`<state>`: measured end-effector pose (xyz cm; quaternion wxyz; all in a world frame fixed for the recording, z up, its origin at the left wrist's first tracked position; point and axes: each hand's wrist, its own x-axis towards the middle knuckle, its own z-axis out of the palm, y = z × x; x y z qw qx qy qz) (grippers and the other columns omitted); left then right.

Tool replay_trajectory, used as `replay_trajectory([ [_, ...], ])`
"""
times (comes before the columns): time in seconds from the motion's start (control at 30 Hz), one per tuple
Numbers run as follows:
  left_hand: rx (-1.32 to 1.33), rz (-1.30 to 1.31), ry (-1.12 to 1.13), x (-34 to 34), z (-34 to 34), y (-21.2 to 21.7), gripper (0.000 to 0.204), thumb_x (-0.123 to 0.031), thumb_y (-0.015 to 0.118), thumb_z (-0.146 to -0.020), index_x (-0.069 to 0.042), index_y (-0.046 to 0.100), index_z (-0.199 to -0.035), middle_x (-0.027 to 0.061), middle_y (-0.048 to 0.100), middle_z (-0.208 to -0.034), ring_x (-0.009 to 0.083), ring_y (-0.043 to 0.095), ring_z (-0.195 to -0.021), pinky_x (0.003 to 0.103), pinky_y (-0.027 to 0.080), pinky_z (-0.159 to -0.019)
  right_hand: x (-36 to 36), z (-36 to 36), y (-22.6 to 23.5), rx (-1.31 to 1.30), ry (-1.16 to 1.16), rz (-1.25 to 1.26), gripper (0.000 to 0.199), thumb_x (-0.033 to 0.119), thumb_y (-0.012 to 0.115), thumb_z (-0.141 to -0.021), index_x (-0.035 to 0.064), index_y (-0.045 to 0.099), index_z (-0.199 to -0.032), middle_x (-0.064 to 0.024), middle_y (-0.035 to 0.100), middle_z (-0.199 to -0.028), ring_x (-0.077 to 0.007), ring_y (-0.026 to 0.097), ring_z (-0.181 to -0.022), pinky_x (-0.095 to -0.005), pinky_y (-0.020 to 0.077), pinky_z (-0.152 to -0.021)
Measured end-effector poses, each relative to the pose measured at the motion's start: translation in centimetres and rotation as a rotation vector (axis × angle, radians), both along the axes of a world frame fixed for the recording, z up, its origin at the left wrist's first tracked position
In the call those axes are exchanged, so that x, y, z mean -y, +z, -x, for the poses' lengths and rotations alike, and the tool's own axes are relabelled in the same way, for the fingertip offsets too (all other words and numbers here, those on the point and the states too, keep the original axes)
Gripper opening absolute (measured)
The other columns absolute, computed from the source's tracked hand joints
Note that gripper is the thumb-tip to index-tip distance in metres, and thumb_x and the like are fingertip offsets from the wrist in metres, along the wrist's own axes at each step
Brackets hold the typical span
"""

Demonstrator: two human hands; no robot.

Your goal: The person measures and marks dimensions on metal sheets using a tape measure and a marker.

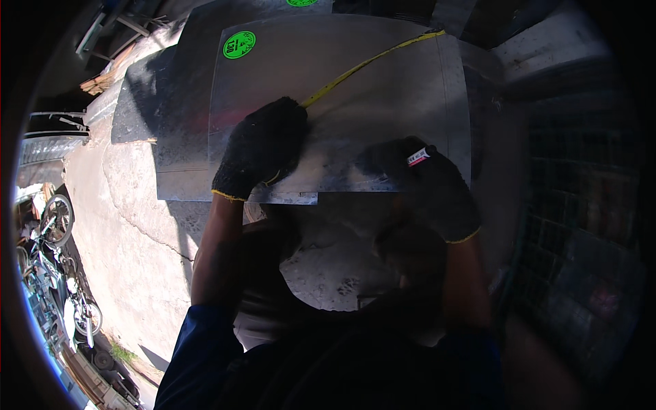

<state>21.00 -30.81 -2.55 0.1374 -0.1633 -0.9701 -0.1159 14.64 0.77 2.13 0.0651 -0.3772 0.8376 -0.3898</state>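
Observation:
My left hand (263,147), in a dark knit glove with a yellow cuff, is closed on a yellow tape measure (369,66). The blade runs slantwise from my fingers to the far right corner of a grey metal sheet (335,137); the glove hides the tape's case. My right hand (434,188), gloved the same way, is low over the sheet's near right part. Out of its fist sticks a slim marker-like thing (418,156) with a white and red label and a dark end. A round green sticker (239,45) marks the sheet's far left corner.
More metal sheets (182,123) lie beneath and left of the top one, their edges jutting out. Cracked concrete (130,225) stretches to the left in bright sun. Bicycles or motorbikes (68,273) stand at the far left. A dark grid-like wall (574,184) rises on the right.

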Motion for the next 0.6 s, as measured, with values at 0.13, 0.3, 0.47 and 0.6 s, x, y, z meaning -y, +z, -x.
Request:
replay_trajectory([
  [0.13,0.012,-0.179,0.081,-0.7,0.4,1.8,0.017,-0.018,0.066,-0.097,-0.004,0.068,-0.106,0.0120,0.070,-0.108,0.0282,0.071,-0.092,0.038,0.059,-0.078,0.9,-0.5,0.6,0.434,-0.040,0.330,0.027,0.018,0.070,-0.099,0.0074,0.071,-0.124,-0.0098,0.075,-0.103,-0.0226,0.072,-0.087,-0.0327,0.0556,-0.079],
  [0.3,0.672,-1.911,0.271,-5.1,0.2,4.2,0.027,-0.031,0.057,-0.108,-0.006,0.065,-0.116,0.0037,0.068,-0.098,0.0118,0.068,-0.078,0.026,0.054,-0.067,1.6,-0.1,1.6,0.857,-0.001,0.652,0.029,0.010,0.066,-0.101,0.0008,0.067,-0.129,-0.0083,0.073,-0.106,-0.0147,0.070,-0.096,-0.0311,0.0558,-0.085],
  [0.47,0.807,-1.958,0.210,-7.8,-1.2,5.7,0.034,-0.038,0.059,-0.107,-0.006,0.065,-0.117,0.0046,0.068,-0.096,0.0118,0.065,-0.071,0.026,0.053,-0.063,1.1,0.3,1.0,0.819,0.004,0.356,0.030,0.006,0.065,-0.099,-0.0005,0.065,-0.128,-0.0102,0.070,-0.117,-0.0184,0.068,-0.105,-0.0314,0.0552,-0.090],
  [0.6,0.943,-1.848,0.129,-7.7,-2.0,6.1,0.039,-0.042,0.060,-0.105,-0.006,0.064,-0.116,0.0075,0.068,-0.093,0.0156,0.065,-0.073,0.030,0.053,-0.066,1.3,-0.4,0.3,0.731,-0.092,0.459,0.025,0.005,0.063,-0.097,0.0000,0.067,-0.121,-0.0117,0.068,-0.117,-0.0241,0.067,-0.104,-0.0351,0.0550,-0.089],
])
